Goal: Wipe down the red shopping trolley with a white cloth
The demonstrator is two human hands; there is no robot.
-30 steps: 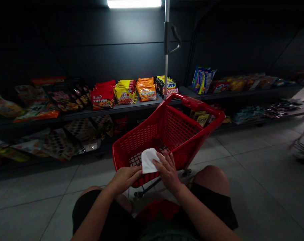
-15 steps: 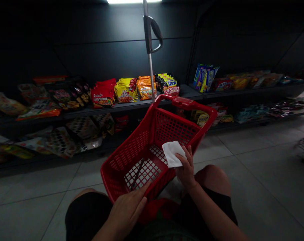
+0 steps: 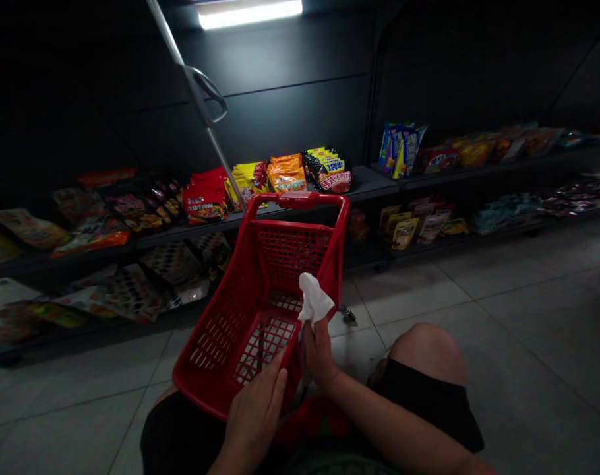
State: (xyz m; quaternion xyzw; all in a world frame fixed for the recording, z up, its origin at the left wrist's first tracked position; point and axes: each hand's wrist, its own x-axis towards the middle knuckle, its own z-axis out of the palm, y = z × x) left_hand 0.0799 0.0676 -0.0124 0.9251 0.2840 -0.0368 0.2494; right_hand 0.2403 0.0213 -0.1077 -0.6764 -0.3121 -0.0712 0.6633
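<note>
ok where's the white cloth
In the head view, the white cloth is pinched in the person's right hand, pressed against the right rim of the red basket near the basket's near end.

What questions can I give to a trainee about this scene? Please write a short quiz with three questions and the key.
1. What does the right hand hold?
2. True or false: the left hand touches the red shopping basket.
3. Which goods lie on the dark shelf behind the basket? A) glass bottles B) bright printed packets C) metal cans

Key: 1. a white wipe; 2. true; 3. B
</note>
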